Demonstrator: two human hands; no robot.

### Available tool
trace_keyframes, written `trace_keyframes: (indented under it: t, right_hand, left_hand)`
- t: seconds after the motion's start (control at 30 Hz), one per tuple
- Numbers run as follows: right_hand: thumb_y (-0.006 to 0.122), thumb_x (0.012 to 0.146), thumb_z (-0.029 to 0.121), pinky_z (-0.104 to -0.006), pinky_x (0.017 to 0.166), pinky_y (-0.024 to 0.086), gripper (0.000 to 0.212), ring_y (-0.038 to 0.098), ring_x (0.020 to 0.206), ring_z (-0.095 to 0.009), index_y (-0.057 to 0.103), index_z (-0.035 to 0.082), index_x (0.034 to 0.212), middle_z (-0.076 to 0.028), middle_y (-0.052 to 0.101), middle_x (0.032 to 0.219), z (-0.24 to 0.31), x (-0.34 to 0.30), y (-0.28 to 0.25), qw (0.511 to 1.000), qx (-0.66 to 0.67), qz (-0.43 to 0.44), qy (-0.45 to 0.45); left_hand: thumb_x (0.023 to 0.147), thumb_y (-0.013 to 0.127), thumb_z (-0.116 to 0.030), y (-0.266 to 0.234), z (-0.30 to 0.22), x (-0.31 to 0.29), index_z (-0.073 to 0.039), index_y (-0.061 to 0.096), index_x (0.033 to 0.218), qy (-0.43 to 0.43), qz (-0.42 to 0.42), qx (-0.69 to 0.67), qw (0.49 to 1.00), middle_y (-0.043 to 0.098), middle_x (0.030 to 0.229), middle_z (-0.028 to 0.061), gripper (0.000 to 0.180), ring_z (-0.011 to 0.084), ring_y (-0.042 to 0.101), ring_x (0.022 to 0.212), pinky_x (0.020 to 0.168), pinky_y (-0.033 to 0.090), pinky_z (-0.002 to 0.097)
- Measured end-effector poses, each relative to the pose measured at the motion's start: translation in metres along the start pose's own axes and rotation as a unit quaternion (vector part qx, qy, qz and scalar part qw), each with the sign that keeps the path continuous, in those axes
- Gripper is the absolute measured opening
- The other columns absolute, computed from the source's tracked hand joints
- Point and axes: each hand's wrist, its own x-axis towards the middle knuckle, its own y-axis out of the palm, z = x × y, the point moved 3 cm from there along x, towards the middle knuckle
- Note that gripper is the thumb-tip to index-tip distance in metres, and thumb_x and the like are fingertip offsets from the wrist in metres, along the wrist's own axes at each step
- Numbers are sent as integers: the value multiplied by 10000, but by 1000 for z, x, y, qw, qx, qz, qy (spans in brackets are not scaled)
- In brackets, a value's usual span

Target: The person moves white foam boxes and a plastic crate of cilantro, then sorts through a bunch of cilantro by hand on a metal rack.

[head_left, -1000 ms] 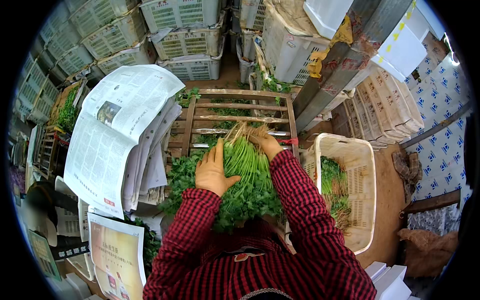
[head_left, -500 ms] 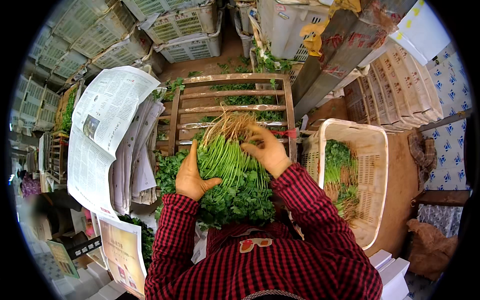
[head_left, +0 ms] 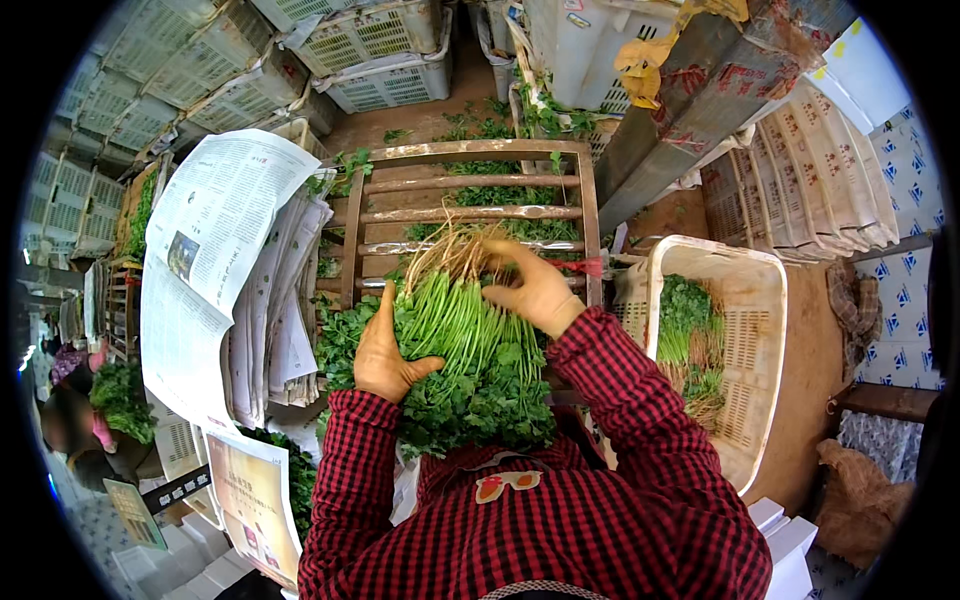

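A bunch of leafy green herbs (head_left: 465, 330), looking like coriander, lies in front of me on a slatted rack (head_left: 470, 213). Its pale brown roots point away from me and its leaves spread toward my body. Against the bunch's left side rests my left hand (head_left: 385, 355), fingers straight and together, thumb stretched out over the stems. At the right of the roots is my right hand (head_left: 535, 290), its fingers bent over them and its thumb held apart, not closed round the bunch. More loose leaves lie under and left of the bunch.
Left of the rack stands a stack of newspaper sheets (head_left: 225, 240). To the right is a pale plastic crate (head_left: 745, 370) holding rooted bunches of greens (head_left: 690, 320). A metal post (head_left: 665, 130) rises at the back right. Crates (head_left: 390, 85) are stacked behind; another person (head_left: 75, 400) is far left.
My right hand has shifted slightly along the roots, while my left hand stays against the bunch. At far left, the other person has moved and a bundle of greens now shows beside them.
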Motion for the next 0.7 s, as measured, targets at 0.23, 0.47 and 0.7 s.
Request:
trace_keyframes:
  t: [0.23, 0.47, 0.7]
  right_hand:
    - [722, 868, 66, -348, 705, 550, 123, 711, 795, -223, 767, 99, 977, -106, 752, 959, -39, 48, -56, 920, 56, -386, 43]
    - [775, 901, 239, -315, 669, 549, 510, 663, 700, -160, 610, 70, 1352, -83, 701, 911, -15, -68, -53, 965, 156, -143, 156]
    - [714, 914, 337, -435, 713, 557, 379, 708, 797, -329, 642, 120, 1217, -123, 718, 868, 19, -120, 18, 982, -183, -26, 47]
  left_hand:
    - [537, 986, -475, 3, 3, 8, -85, 130, 1649, 4, 26, -50, 998, 530, 1456, 287, 1456, 422, 506, 1355, 1125, 420, 471]
    - [601, 989, -292, -11, -4, 3, -41, 129, 1641, -18, 33, -73, 997, 482, 1503, 297, 1373, 443, 470, 1387, 1157, 387, 485]
    - [871, 734, -536, -20, -97, -1, -46, 388, 1564, 234, -32, 160, 958, 396, 1592, 218, 916, 438, 331, 1485, 1223, 234, 573]
